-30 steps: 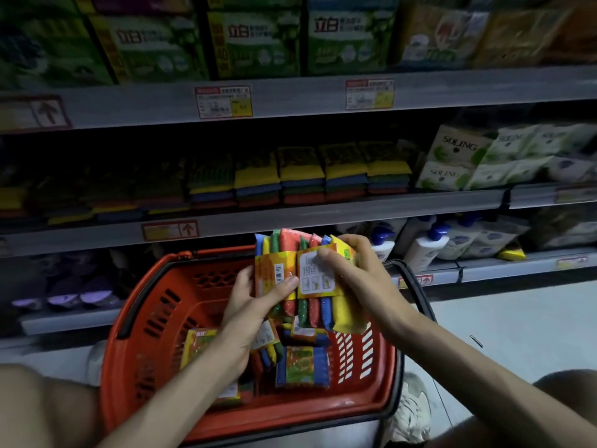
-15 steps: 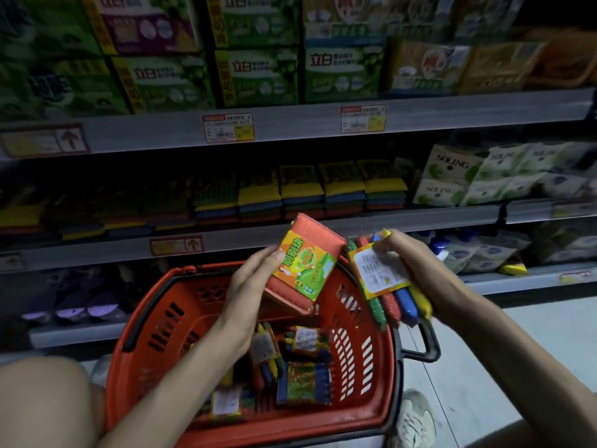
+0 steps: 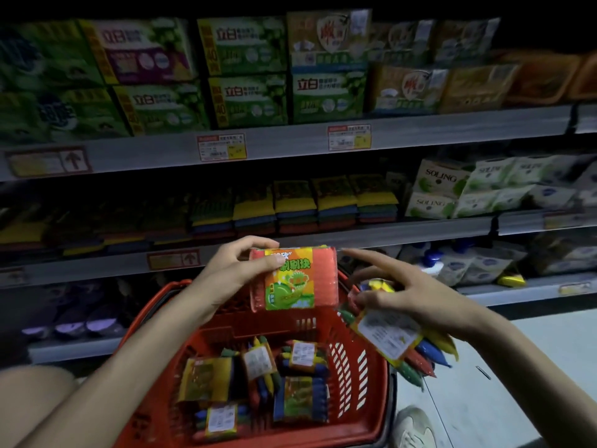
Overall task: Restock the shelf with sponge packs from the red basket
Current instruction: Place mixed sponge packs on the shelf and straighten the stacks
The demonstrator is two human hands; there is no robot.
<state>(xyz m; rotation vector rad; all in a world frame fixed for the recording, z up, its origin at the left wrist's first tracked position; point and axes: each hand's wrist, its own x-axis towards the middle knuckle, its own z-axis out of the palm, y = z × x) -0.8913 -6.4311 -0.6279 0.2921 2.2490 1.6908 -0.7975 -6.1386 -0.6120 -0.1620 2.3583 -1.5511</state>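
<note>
Now the left hand [image 3: 232, 270], its grip pinching a red sponge pack [image 3: 292, 279], holds it upright above the far rim of the red basket [image 3: 245, 321], nearer the shelf [image 3: 355, 236] beyond; the right hand [image 3: 403, 295] clasps a second pack [image 3: 397, 344] over the basket's right rim, forefinger straight.

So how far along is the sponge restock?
Done: sponge stacks line the middle shelf, though whether from this run is unclear. In hand: the left hand grips a red pack above the red basket; the right hand holds a second pack. Left: several packs lie in the basket.
</note>
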